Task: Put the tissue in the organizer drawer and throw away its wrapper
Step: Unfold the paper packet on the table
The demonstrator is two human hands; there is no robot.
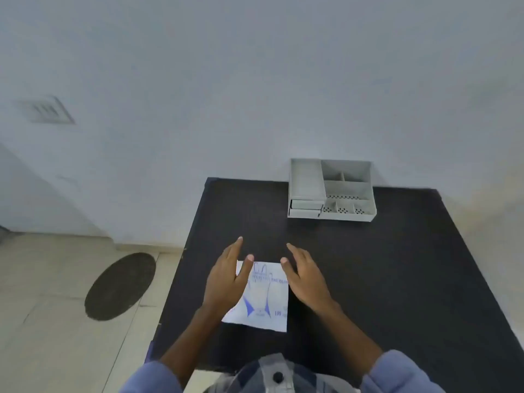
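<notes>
Both hands are hovering with fingers spread apart, left hand (226, 279) and right hand (307, 279), tissue pack (262, 299) lying between them on the worktop (397, 279); organizer (331, 191) sitting well beyond the right one.

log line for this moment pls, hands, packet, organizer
left hand open over packet | right hand open, beside packet | packet flat on table, wrapped | organizer far edge, drawers shut
</notes>
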